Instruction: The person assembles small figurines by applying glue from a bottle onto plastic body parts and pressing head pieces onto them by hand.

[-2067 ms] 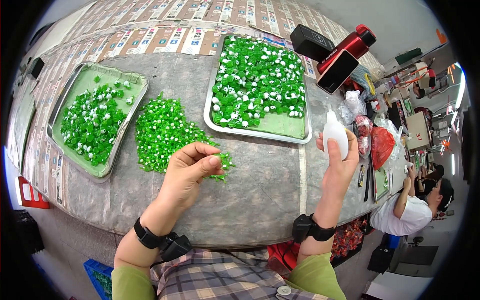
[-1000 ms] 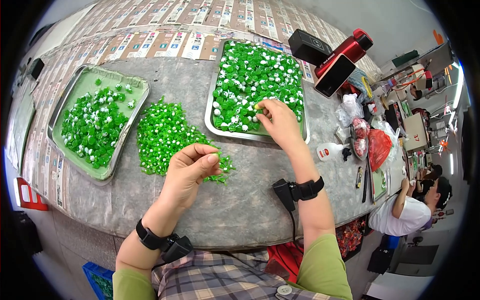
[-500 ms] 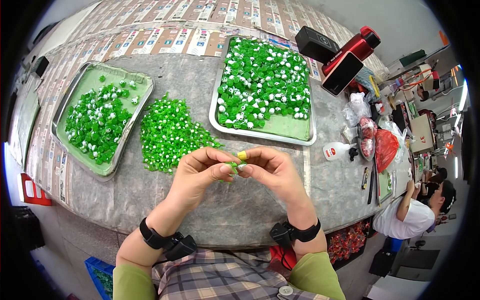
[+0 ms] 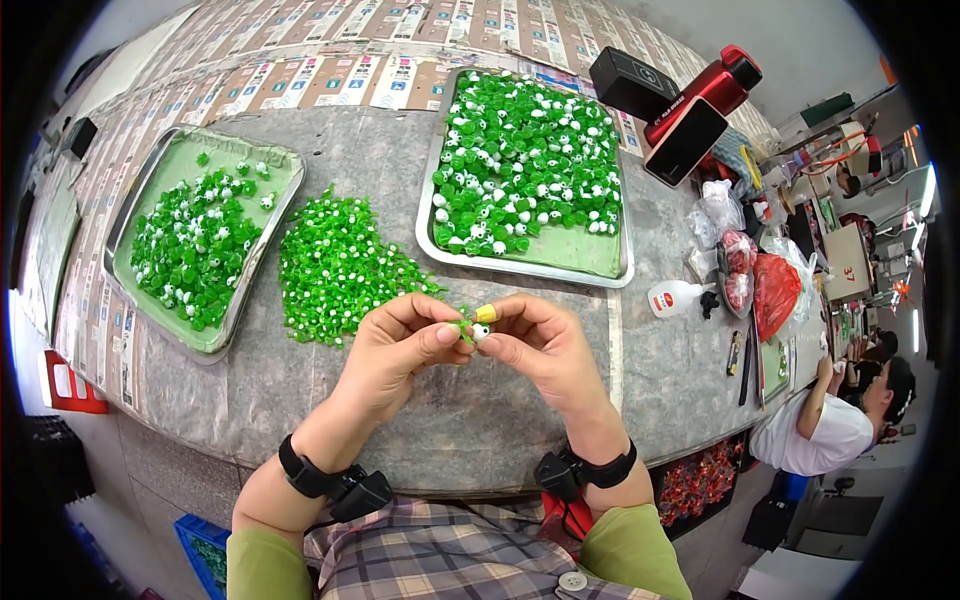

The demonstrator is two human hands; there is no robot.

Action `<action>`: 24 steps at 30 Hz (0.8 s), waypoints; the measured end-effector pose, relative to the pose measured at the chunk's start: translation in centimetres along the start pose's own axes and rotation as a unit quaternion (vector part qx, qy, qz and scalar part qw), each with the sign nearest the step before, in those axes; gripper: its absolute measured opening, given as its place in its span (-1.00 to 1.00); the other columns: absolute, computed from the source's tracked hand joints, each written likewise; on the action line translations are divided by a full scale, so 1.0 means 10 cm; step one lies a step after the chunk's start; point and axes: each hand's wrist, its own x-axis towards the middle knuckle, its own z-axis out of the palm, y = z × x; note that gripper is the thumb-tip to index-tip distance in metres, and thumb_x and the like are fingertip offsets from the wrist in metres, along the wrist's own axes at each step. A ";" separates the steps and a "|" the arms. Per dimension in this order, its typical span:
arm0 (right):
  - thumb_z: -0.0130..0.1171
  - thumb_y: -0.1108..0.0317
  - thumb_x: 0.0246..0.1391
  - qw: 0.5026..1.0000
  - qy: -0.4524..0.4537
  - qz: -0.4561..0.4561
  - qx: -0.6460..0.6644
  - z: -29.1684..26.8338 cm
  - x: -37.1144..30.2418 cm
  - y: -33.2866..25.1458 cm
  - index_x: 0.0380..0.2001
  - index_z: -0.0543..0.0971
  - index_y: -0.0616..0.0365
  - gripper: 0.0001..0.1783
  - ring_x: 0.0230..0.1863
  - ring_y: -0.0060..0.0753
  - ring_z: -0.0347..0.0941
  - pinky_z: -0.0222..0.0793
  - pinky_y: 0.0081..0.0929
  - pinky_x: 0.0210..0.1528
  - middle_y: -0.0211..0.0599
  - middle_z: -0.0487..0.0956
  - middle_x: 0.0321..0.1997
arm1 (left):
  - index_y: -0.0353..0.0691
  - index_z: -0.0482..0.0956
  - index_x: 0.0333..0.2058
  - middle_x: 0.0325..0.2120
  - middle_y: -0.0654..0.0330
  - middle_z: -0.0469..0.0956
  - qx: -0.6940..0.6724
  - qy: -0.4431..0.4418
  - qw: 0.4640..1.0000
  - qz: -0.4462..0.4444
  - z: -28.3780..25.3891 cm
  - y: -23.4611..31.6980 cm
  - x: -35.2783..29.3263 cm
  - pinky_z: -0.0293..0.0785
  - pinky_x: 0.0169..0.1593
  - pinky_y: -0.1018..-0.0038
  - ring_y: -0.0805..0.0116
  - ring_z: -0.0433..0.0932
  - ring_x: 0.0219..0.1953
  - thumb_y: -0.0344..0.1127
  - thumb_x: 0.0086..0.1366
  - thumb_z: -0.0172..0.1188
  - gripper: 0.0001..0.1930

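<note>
My left hand [image 4: 395,352] and my right hand [image 4: 548,352] meet fingertip to fingertip above the table. Between the left thumb and fingers is a small green plastic piece [image 4: 465,325]. The right hand pinches a small white panda-head bead [image 4: 481,331] with dark spots, touching or very near the green piece; whether they are joined cannot be made out. A yellow finger cot [image 4: 486,313] covers a right fingertip. Just beyond the left hand lies a heap of small green pieces with white dots [image 4: 345,275].
A metal tray [image 4: 575,255] full of green-and-white pieces stands far centre, a smaller one [image 4: 220,150] at left. To the right are a red flask [image 4: 705,95], phone [image 4: 686,142], black box [image 4: 633,82], white bottle [image 4: 676,299] and red bags [image 4: 775,297]. A co-worker [image 4: 825,430] sits far right.
The right fingers have shifted slightly, and the white bead now shows between the fingertips. The green piece in the left fingers is turned more upright. Trays and heap stay put.
</note>
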 end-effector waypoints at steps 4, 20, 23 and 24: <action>0.10 0.54 -0.12 0.998 0.050 -0.046 0.006 0.05 -0.01 -0.01 -0.30 0.41 0.25 -0.77 -0.30 -0.68 0.37 0.30 -0.76 -0.27 -0.41 0.46 -0.34 | -0.28 0.43 -0.39 -0.50 0.19 0.49 0.023 0.018 0.999 0.020 -0.02 -0.02 0.01 0.45 -0.36 0.57 0.47 0.49 -0.45 -0.42 0.07 0.10 -0.88; 0.12 0.54 -0.14 0.992 0.071 -0.072 -0.074 0.12 -0.04 -0.05 -0.36 0.42 0.29 -0.80 -0.30 -0.65 0.40 0.33 -0.74 -0.27 -0.35 0.48 -0.37 | -0.35 0.46 -0.44 -0.53 0.20 0.48 0.162 0.038 0.979 0.116 0.03 -0.04 -0.02 0.41 -0.39 0.64 0.52 0.45 -0.48 -0.51 0.03 0.12 -0.92; 0.11 0.54 -0.13 0.995 0.079 -0.051 -0.019 0.13 -0.04 -0.03 -0.30 0.42 0.30 -0.76 -0.30 -0.65 0.40 0.32 -0.74 -0.25 -0.35 0.49 -0.37 | -0.34 0.47 -0.47 -0.54 0.21 0.47 0.222 0.041 0.961 0.160 0.01 -0.03 -0.02 0.38 -0.41 0.64 0.50 0.44 -0.49 -0.54 -0.02 0.15 -0.91; 0.11 0.54 -0.13 0.995 0.079 -0.051 -0.019 0.12 -0.04 -0.05 -0.30 0.42 0.30 -0.76 -0.30 -0.65 0.40 0.32 -0.74 -0.25 -0.35 0.49 -0.37 | -0.32 0.47 -0.47 -0.56 0.20 0.47 0.321 0.027 0.924 0.209 -0.01 -0.02 -0.01 0.37 -0.42 0.62 0.47 0.45 -0.50 -0.55 -0.05 0.17 -0.89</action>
